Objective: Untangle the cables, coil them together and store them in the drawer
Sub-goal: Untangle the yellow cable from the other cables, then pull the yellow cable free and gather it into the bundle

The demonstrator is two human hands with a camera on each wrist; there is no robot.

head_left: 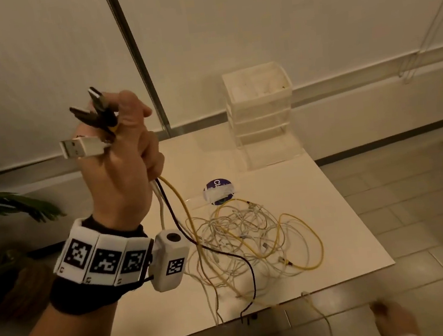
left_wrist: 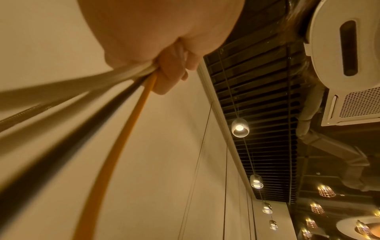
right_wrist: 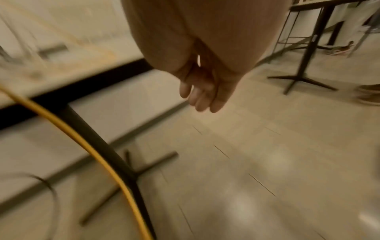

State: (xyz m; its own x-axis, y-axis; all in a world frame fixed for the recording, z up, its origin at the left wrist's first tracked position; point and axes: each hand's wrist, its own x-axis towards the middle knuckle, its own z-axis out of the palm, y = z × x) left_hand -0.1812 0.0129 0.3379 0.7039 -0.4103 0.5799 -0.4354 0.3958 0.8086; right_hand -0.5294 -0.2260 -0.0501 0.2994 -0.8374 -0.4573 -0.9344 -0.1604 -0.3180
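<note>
Open table on the right, cables across the middle

Your way to the drawer unit [head_left: 260, 108] at the table's [head_left: 338, 209] far edge runs free along the bare right side; the tangled cables [head_left: 250, 236] fill the centre, with a taped round sticker [head_left: 219, 191] just beyond them. Strands hang taut from your raised left hand [head_left: 123, 162] to the pile, barring the left approach, and ends trail over the near edge.
</note>
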